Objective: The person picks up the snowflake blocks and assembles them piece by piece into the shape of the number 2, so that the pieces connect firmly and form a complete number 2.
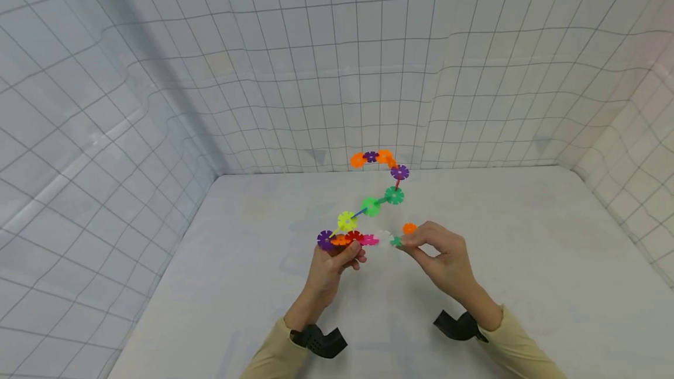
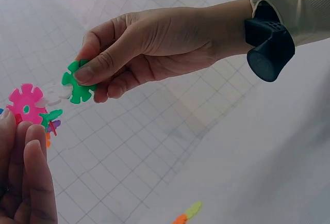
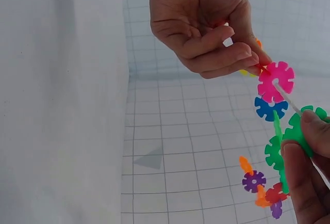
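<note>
My left hand (image 1: pixel 325 274) pinches a chain of notched plastic discs near a red disc (image 1: pixel 354 237). Beyond that grip come a pink disc (image 3: pixel 276 81) and a white disc (image 2: pixel 54 96) slotted into it. Between right thumb and fingers, my right hand (image 1: pixel 444 253) pinches a green disc (image 2: pixel 79 82), whose edge meets the white one. The rest of the chain curves away above the left hand, through a yellow disc (image 1: pixel 347 221), green discs (image 1: pixel 394 195) and a purple disc (image 1: pixel 399 172), to an orange disc (image 1: pixel 357 160) at its far end.
Just behind the right fingertips shows a loose-looking orange disc (image 1: pixel 409 228). Both hands are over a white table surface (image 1: pixel 253 285). White sheeting with a dark grid (image 1: pixel 368 63) rises at the back and sides. Each wrist wears a black camera mount (image 1: pixel 319 341).
</note>
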`<state>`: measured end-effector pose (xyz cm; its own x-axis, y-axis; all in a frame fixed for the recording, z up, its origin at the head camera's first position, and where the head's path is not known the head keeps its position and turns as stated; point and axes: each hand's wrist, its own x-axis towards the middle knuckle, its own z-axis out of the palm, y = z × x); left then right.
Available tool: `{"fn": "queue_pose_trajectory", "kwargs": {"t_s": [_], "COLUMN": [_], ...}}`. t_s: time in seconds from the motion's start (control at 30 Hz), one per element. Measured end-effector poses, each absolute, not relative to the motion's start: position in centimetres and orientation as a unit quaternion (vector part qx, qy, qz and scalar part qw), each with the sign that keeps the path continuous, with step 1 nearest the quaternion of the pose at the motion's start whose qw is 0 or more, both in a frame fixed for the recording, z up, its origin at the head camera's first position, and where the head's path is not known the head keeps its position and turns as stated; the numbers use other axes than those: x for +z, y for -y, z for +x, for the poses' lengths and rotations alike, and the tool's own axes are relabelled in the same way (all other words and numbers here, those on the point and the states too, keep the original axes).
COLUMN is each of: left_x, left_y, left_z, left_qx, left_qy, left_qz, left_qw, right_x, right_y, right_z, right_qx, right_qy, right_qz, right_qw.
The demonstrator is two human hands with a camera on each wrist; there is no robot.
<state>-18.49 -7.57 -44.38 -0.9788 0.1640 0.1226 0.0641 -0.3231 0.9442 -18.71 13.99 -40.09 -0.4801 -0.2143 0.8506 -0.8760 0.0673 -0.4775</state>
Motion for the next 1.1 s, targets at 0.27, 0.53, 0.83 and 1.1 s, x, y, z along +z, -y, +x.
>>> {"fn": "queue_pose_trajectory", "kwargs": {"t_s": [0.27, 0.53, 0.83, 1.1], "left_x": [-44.2, -44.4, -45.2, -45.9], "left_y": [7.5, 7.3, 6.2, 5.1], "left_z": [-18.5, -18.4, -18.1, -17.7], "left_qx": [0.811, 0.806, 0.801, 0.798], "left_qy": [-0.58, -0.586, -0.596, -0.601], "left_qz": [0.077, 0.082, 0.056, 0.032], "left_qw": [0.02, 0.027, 0.016, 0.013], "right_x": [-39.9, -40.2, -40.0, -42.7], "right_y": [-14.5, -14.2, -13.5, -13.6], "right_z": [-18.6, -18.0, -17.6, -18.7], "right_qx": [0.552, 0.61, 0.625, 0.65], "right_qy": [0.677, 0.701, 0.741, 0.702], "right_qz": [0.39, 0.337, 0.235, 0.267], "right_qw": [0.292, 0.151, 0.068, 0.12]}}
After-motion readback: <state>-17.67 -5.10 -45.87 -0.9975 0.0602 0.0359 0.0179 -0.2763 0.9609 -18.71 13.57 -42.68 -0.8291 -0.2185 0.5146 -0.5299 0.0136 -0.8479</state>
